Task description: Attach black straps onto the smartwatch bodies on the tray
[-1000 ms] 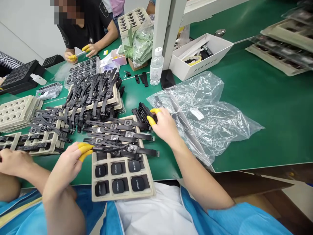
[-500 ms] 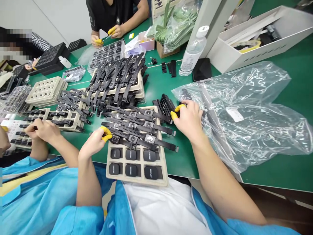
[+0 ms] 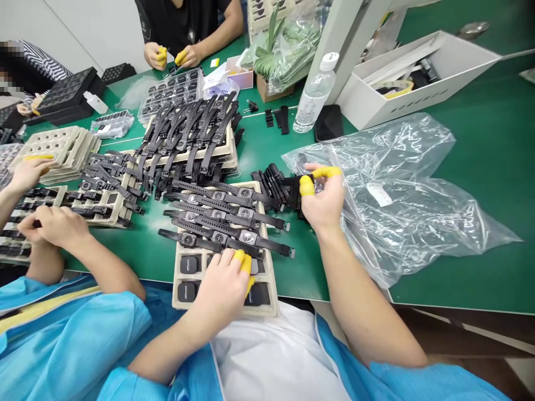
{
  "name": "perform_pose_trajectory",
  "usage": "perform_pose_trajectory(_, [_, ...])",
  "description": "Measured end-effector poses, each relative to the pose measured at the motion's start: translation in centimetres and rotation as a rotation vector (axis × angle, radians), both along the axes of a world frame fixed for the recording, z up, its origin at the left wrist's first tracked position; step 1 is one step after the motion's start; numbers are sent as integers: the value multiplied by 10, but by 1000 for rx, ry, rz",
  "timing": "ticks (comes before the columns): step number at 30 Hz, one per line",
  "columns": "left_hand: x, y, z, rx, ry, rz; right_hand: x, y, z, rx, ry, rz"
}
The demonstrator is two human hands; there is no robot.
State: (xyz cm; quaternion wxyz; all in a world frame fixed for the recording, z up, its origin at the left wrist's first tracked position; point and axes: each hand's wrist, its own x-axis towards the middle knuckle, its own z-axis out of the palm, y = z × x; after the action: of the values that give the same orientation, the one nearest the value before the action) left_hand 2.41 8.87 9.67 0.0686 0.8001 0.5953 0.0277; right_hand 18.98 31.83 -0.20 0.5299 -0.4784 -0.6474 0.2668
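My left hand [image 3: 225,284], with yellow finger cots, is over the lower right part of a beige tray [image 3: 178,303]. Its fingers are closed on what looks like a black square watch body, mostly hidden behind them. Other watch bodies [image 3: 190,264] sit face up in the tray's near compartments. Watches with straps fitted [image 3: 219,238] lie face down across its far part. Right of the tray, my right hand [image 3: 324,195] pinches a black watch strap [image 3: 298,192] between cot-covered thumb and finger. It comes from beside a pile of straps [image 3: 271,186].
Stacked trays of strapped watches [image 3: 188,133] stand behind the tray. A clear plastic bag [image 3: 409,195] spreads at right, below a water bottle [image 3: 315,94], a black phone [image 3: 329,123] and a white box [image 3: 413,83]. At left a co-worker's hands [image 3: 58,225] work close by; another person sits opposite.
My left hand has moved right and nearer, from the strapped watches to the near compartments. My right hand has come up slightly from the strap pile with a strap. The view has shifted a little.
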Motion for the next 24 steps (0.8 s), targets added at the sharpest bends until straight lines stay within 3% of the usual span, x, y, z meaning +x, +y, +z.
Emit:
perform_pose_trajectory(4, [10,7,-7,-62,108,-27,0,-3,17,78,466,-23])
perform_pose_trajectory(8, [3,14,0,-57,177,-64,-3,-15,34,20,669,76])
perform_pose_trajectory(11, [-12,23,22,-59,81,-112,-6,-30,44,-172,731,274])
perform_pose_trajectory(14, [-27,46,47,-2,-123,40,-8,-46,50,-442,727,554])
perform_pose_trajectory(16, [-33,70,52,38,-263,133,-9,-53,51,-560,694,739])
perform_pose_trajectory(19, [-35,108,35,92,-434,76,-12,-59,49,-648,673,906])
perform_pose_trajectory(24, [-37,139,-18,213,-580,-151,-14,-59,49,-756,688,960])
